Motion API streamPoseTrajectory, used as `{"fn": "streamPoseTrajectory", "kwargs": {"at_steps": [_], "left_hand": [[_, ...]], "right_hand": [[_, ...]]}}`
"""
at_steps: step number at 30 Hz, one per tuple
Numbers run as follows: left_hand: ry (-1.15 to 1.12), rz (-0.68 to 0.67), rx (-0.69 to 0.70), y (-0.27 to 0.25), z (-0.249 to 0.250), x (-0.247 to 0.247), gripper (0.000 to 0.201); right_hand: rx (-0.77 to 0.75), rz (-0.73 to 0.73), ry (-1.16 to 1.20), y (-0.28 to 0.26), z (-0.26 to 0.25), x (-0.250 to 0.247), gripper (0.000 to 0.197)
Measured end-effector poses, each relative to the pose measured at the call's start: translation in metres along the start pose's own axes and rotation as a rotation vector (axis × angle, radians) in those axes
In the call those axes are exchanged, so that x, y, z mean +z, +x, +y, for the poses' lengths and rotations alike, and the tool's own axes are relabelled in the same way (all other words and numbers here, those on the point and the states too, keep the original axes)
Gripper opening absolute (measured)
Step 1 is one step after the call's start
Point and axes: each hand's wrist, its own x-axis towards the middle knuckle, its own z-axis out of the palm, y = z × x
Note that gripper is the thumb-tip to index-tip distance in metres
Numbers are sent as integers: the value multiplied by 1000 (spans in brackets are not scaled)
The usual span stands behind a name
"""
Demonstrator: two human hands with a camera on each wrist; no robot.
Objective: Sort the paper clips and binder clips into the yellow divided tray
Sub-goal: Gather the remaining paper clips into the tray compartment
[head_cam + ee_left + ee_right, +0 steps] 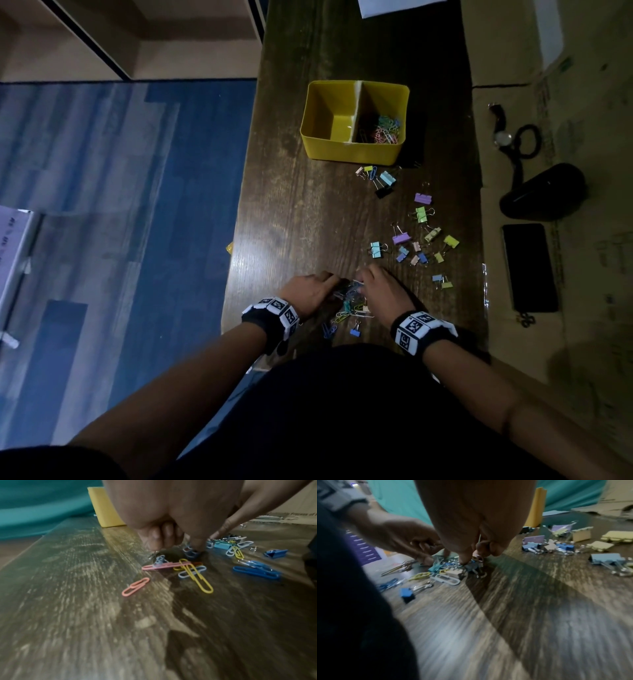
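The yellow divided tray (pixel 354 150) stands at the table's middle; its right compartment holds several coloured paper clips (pixel 385 128), and its left one looks bare. Both hands meet over a pile of paper clips (pixel 351 303) near the front edge. My left hand (pixel 188 546) curls its fingers and pinches bluish paper clips. My right hand (pixel 471 559) has curled fingers pinching clips in the same pile. Pink (pixel 135 586), yellow (pixel 197 574) and blue (pixel 255 569) paper clips lie loose. Pastel binder clips (pixel 421 236) are scattered right of the hands.
A small blue binder clip (pixel 407 595) lies by the front edge. More binder clips (pixel 380 180) sit just before the tray. On the cardboard (pixel 582 342) to the right are a black phone (pixel 529 267), a black case (pixel 544 195) and a watch (pixel 501 137). The table's left edge drops to blue floor.
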Motion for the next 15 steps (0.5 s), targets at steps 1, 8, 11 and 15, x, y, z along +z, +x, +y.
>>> {"fn": "streamPoseTrajectory", "kwargs": {"at_steps": [1, 8, 11, 15], "left_hand": [[18, -10, -18, 1, 0, 0, 46], [-81, -78, -128, 9, 4, -11, 29], [-186, -69, -201, 8, 0, -14, 25], [-372, 16, -243, 6, -6, -22, 17]], "right_hand": [[8, 1, 18, 1, 0, -3, 25], [31, 5, 61, 3, 3, -7, 20], [117, 3, 192, 0, 5, -17, 11], [270, 14, 443, 0, 11, -36, 11]]}}
